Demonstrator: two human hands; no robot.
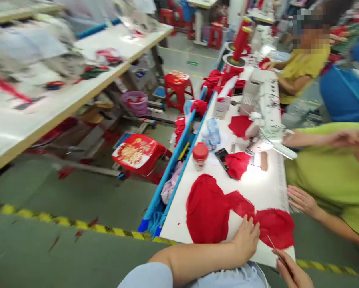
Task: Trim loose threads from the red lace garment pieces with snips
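My left hand (247,239) reaches across the table's near end, fingers stretched out flat against the edge of a red fabric piece. That piece is made up of a wide rounded part (208,210) on the left, a narrow middle strip (241,204) and another broad part (277,228) on the right. At the bottom right my right hand (295,272) is closed around a thin pointed metal tool (273,247), perhaps tweezers; its kind is not clear. Its tip points up over the right fabric part. The rest of that hand runs out of view.
A red-lidded jar (200,156), a phone (223,160) partly under red cloth (238,165) and a sewing machine (269,104) stand farther up the table (179,212). A person in a yellow-green shirt (326,168) sits at the right edge. A blue-railed trough (167,176) borders the left.
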